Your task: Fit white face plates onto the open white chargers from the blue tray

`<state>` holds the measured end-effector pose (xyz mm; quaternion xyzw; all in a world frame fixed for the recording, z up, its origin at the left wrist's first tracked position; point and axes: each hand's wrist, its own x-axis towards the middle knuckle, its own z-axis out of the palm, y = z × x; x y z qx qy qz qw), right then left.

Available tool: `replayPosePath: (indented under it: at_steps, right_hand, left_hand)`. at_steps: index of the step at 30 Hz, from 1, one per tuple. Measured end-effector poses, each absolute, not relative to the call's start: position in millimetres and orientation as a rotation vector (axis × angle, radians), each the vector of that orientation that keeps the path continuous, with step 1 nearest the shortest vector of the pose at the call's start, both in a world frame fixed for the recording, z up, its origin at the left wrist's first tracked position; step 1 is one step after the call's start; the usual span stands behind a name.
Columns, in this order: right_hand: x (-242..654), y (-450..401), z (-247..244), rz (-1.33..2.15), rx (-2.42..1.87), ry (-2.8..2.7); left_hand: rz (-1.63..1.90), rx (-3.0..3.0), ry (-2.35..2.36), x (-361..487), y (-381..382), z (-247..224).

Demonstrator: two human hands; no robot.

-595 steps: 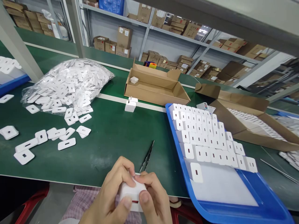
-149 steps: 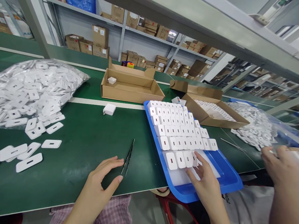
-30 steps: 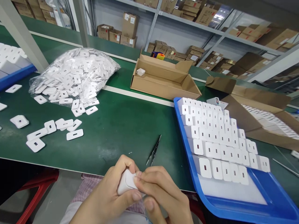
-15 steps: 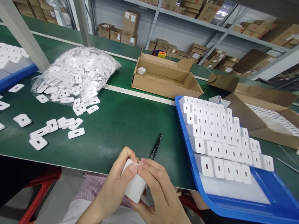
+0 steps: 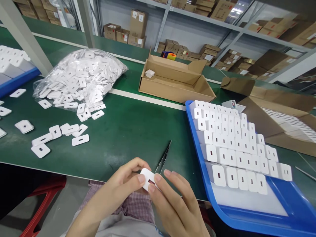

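My left hand (image 5: 120,184) and my right hand (image 5: 175,200) together hold a small white power adapter (image 5: 148,179) low over the front edge of the green workbench (image 5: 118,144). Its face with a rectangular slot tilts upward, showing red inside the slot. Left fingers wrap its left side, and my right thumb and fingertips press its right side. Just beyond my hands lie dark metal tweezers (image 5: 163,157). To the right, a blue tray (image 5: 247,217) carries tightly packed rows of white adapters (image 5: 232,151).
Loose white slotted cards (image 5: 80,140) lie beside a bulging plastic bag (image 5: 79,75) of them. An open cardboard box (image 5: 172,87) holds one white adapter (image 5: 149,73). Another box (image 5: 274,126) stands at right, a blue tray (image 5: 14,75) at far left, and stocked shelves (image 5: 172,19) behind.
The adapter has turned in my hands, from a steep block to a tilted position with its slotted face up. My right fingers have spread apart, and the view has shifted slightly.
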<state>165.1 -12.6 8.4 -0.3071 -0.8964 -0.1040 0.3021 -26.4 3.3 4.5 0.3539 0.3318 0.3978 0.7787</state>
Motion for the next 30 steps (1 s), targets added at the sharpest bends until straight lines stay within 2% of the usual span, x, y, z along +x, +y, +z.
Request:
replayPosePath:
  at_steps: [3, 7, 12, 17, 22, 30]
  right_hand:
    - [165.7, -15.0, 8.0, 0.120, -0.989, -2.234]
    - [163.3, -17.0, 4.7, 0.646, -1.150, -1.781]
    - [151.9, -12.3, 6.5, 1.198, -1.287, -1.433]
    - [143.5, -9.6, 2.1, 1.229, -1.319, -1.328]
    - [141.2, 1.7, -5.9, 1.406, -1.430, -1.250]
    - [134.4, 14.7, 5.4, 1.367, -1.511, -1.372]
  left_hand:
    - [0.940, 0.725, 0.712, -21.2, 1.1, 1.7]
    - [1.058, 0.833, 0.793, -15.0, -3.5, -0.6]
    - [1.044, 0.906, 0.816, -16.7, -6.2, 0.4]
    - [0.991, 0.858, 0.844, -20.5, -1.0, -2.7]
    - [1.046, 0.749, 0.839, -19.4, 8.3, -15.6]
    - [1.116, 0.669, 0.812, -17.3, 14.0, -28.0]
